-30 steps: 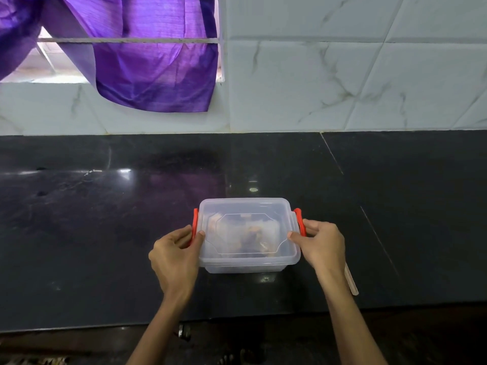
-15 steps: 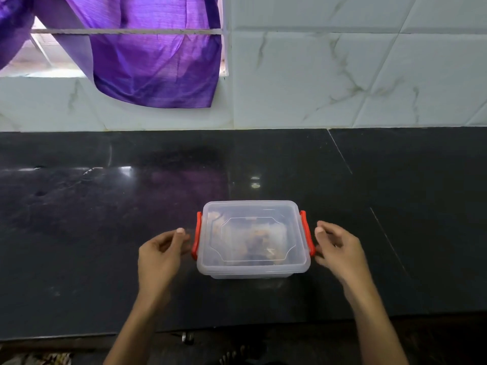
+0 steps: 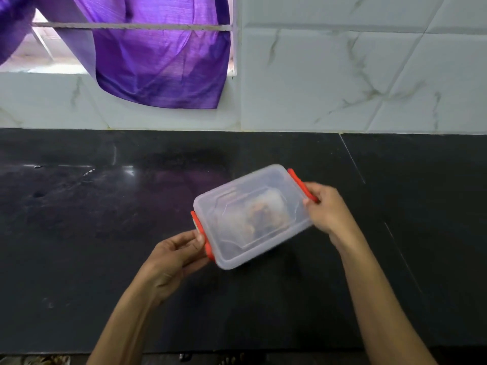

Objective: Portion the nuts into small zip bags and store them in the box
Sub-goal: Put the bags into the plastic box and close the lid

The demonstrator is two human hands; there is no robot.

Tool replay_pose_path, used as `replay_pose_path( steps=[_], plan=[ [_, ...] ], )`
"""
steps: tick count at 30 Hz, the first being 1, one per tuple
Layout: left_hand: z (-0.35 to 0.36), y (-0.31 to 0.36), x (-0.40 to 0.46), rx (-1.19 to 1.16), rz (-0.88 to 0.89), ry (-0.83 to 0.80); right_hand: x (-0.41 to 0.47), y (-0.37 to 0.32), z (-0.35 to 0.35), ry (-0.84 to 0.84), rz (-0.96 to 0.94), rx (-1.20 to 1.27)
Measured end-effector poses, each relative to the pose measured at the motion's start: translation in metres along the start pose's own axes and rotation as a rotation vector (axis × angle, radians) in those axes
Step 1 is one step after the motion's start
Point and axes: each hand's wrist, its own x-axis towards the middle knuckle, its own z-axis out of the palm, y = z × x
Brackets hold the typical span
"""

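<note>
now the lidded box is held at both ends above the counter.

largest first: the black counter (image 3: 79, 233) runs edge to edge under a pale tiled wall (image 3: 355, 75), with a purple cloth (image 3: 158, 61) hanging at the wall's left side. near the counter's middle, toward its front edge, the clear box (image 3: 250, 214) is skewed, its right end further back, and looks lifted or turning. its lid is on and both orange clasps look down, likely to keep the bagged nuts (image 3: 263, 214) dimly visible inside from spilling. the left hand (image 3: 174, 256) grips the near-left clasp end and the right hand (image 3: 326, 209) grips the far-right one, fingers curled round it; two ends give steady control. storing seems nearly finished.
</note>
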Motion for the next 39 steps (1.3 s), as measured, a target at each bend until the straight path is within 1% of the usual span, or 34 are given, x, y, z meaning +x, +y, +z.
replay_pose_path(
  steps=[4, 7, 10, 13, 16, 22, 27, 31, 33, 34, 37, 39],
  plan=[
    [0.021, 0.013, 0.013, -0.050, 0.030, -0.020, 0.085, -0.041, 0.017, 0.010, -0.174, -0.153],
    [0.039, 0.019, 0.028, -0.069, 0.060, 0.022, 0.137, -0.071, 0.039, -0.046, -0.302, -0.192],
    [0.058, 0.016, 0.047, -0.091, 0.056, 0.095, 0.173, -0.086, 0.061, -0.136, -0.343, -0.209],
    [0.072, 0.013, 0.067, -0.125, 0.027, 0.160, 0.199, -0.089, 0.078, -0.179, -0.347, -0.227],
    [0.078, 0.014, 0.081, -0.161, -0.003, 0.187, 0.215, -0.091, 0.090, -0.197, -0.333, -0.245],
    [0.081, 0.012, 0.093, -0.142, 0.016, 0.235, 0.233, -0.079, 0.104, -0.196, -0.298, -0.214],
    [0.079, 0.013, 0.091, -0.124, 0.004, 0.220, 0.230, -0.074, 0.103, -0.194, -0.331, -0.189],
    [0.074, 0.010, 0.078, -0.064, 0.010, 0.232, 0.210, -0.061, 0.090, -0.091, -0.395, -0.090],
    [0.072, 0.002, 0.065, -0.023, 0.069, 0.256, 0.191, -0.054, 0.081, -0.031, -0.419, -0.004],
    [0.071, -0.002, 0.059, 0.021, 0.130, 0.277, 0.179, -0.048, 0.077, -0.011, -0.431, 0.031],
    [0.070, -0.013, 0.051, 0.278, 0.437, 0.379, 0.153, -0.037, 0.066, 0.002, -0.430, 0.053],
    [0.074, -0.018, 0.032, 0.404, 0.619, 0.374, 0.117, -0.022, 0.050, 0.043, -0.433, 0.029]
  ],
)
